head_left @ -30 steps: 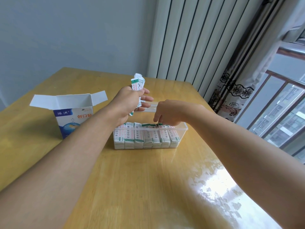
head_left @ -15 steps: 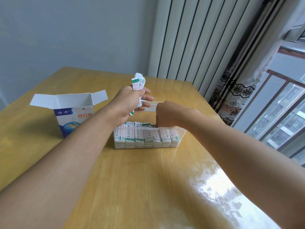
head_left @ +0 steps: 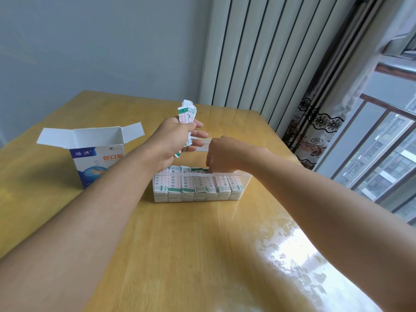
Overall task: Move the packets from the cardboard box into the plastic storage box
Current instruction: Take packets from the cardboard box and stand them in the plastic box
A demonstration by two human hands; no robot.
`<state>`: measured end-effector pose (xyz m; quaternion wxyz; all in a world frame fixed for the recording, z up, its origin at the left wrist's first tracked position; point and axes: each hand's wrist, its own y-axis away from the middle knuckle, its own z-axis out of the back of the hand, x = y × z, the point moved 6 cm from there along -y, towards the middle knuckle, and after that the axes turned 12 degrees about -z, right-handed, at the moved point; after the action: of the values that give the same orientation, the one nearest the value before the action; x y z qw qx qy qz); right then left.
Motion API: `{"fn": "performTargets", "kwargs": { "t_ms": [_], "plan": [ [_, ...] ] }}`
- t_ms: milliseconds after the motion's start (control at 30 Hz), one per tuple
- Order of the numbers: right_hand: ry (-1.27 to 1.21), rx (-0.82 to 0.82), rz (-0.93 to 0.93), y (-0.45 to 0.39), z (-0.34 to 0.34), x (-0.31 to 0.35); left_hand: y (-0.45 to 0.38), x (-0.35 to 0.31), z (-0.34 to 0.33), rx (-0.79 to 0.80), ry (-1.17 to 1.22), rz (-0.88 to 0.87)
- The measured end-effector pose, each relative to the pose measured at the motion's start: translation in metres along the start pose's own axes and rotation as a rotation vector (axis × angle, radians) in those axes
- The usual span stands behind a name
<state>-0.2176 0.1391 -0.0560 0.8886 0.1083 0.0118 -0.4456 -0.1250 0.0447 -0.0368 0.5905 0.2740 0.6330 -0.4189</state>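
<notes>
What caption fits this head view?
Left hand holds packets; right hand tucks more into the plastic box.

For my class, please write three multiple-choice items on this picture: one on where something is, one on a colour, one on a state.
1. The cardboard box stands where, relative to the plastic storage box?
A) to its left B) to its right C) inside it
2. The bands on the packets are
A) red B) green C) black
3. The cardboard box's flaps are
A) taped B) folded shut C) open

Answers: 1 A, it stands left of the clear box on the table. 2 B, green bands show on the bundle that the left hand grips. 3 C, its white flaps are spread.
</notes>
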Motion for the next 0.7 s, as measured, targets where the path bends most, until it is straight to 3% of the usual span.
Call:
{"fn": "performTargets", "kwargs": {
  "t_ms": [700],
  "plan": [
    [0.134, -0.034, -0.004, -0.0012, 0.0053, -0.0059, 0.0006, 0.0003, -0.0005, 0.002, -0.009, 0.005]
  ]
}}
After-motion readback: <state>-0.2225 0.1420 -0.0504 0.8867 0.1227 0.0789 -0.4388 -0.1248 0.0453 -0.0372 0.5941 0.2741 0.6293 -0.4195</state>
